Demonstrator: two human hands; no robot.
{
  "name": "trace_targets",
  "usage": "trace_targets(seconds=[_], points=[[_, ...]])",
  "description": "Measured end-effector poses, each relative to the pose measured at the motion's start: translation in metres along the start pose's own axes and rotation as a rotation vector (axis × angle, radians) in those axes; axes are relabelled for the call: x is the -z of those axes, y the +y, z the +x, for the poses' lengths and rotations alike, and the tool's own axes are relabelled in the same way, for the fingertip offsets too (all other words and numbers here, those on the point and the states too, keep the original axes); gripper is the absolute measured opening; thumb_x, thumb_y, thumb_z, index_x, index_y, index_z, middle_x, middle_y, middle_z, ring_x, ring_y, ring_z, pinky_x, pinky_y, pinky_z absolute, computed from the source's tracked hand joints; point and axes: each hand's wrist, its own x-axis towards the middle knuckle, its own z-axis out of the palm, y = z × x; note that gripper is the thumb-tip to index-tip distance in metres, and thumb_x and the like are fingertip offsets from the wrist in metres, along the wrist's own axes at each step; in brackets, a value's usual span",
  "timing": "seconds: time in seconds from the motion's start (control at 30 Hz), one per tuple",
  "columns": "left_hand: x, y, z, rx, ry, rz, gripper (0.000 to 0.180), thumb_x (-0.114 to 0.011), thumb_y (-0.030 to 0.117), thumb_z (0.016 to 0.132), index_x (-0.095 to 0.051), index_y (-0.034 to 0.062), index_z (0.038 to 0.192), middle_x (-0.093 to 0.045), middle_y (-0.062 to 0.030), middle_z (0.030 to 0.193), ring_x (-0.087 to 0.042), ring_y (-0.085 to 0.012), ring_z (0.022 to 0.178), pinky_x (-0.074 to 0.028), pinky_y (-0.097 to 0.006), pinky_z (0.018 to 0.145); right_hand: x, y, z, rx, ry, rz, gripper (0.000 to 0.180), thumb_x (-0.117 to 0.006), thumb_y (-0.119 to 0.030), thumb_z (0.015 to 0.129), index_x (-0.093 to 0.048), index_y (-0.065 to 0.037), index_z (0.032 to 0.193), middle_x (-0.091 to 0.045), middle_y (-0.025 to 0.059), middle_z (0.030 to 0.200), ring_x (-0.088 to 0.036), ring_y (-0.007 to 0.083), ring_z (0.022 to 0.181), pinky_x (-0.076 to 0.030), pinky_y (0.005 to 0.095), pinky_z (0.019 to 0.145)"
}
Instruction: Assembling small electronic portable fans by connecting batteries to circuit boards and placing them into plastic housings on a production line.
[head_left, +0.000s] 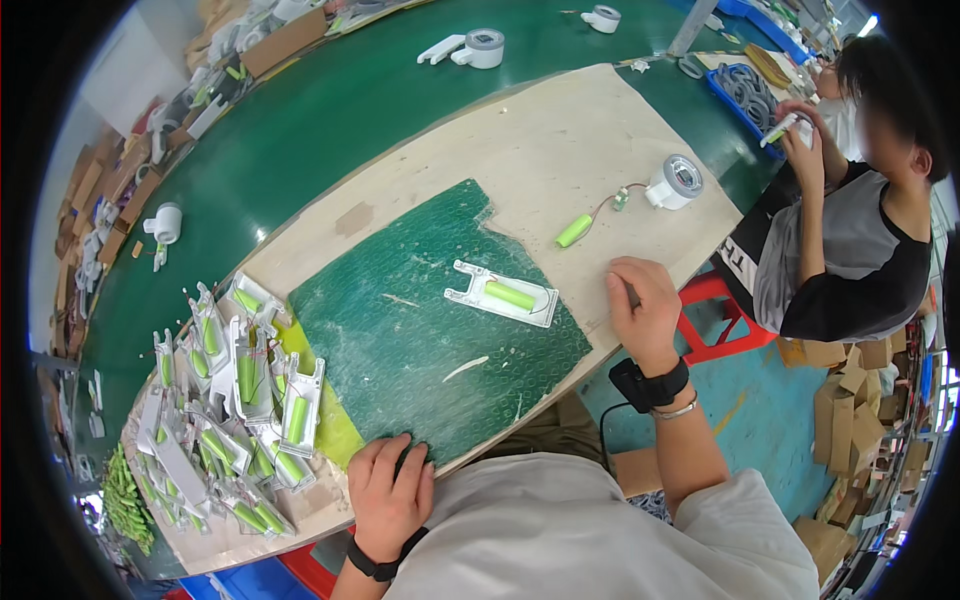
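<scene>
On the green mat (400, 320) lies a white plastic housing (543, 308) with a light-green cylindrical battery (510, 294) inside; neither hand touches it. My left hand (388, 495) rests on the mat's near edge, fingers slightly bent and apart, with a small dark patch showing between them. To the right of the mat, my right hand (645, 310) lies at the board's edge, loosely curved, thumb away from the fingers. A dark patch shows there too. Beyond it, a loose green battery (574, 231) is wired through a small circuit board (621, 199) to a round white meter (676, 182).
Left of the mat, many battery-filled white housings (250, 375) are heaped near a yellow-green sheet (340, 435). More meters (484, 48) stand across the green table (300, 110). At right, a co-worker (850, 220) holds a white part near a blue tray (740, 95) of grey rings.
</scene>
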Motion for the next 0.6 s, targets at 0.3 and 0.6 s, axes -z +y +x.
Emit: trace_targets(seconds=[0.3, 0.6], points=[[-0.001, -0.002, -0.001, -0.009, 0.007, -0.002, 0.026, -0.065, 0.009, 0.067, -0.061, 0.0054, 0.092, -0.055, -0.0089, 0.100, -0.051, -0.0272, 0.090, -0.041, -0.038, 0.076, 0.000, 0.000, 0.000, -0.004, -0.011, -0.006, 0.008, -0.063, -0.004, 0.072, -0.060, -0.004, 0.080, -0.061, 0.0064, 0.084, -0.057, 0.0235, 0.076, -0.046, 0.0305, 0.064], [0.000, -0.002, -0.001, -0.006, 0.004, -0.006, 0.027, -0.065, 0.009, 0.067, -0.060, 0.0057, 0.093, -0.055, -0.0083, 0.101, -0.051, -0.0268, 0.091, -0.041, -0.038, 0.075, 0.013, -0.008, 0.018, -0.011, -0.271, -0.073, 0.014, -0.063, -0.007, 0.072, -0.059, -0.004, 0.085, -0.058, 0.0096, 0.092, -0.055, 0.0287, 0.080, -0.046, 0.0332, 0.067]])
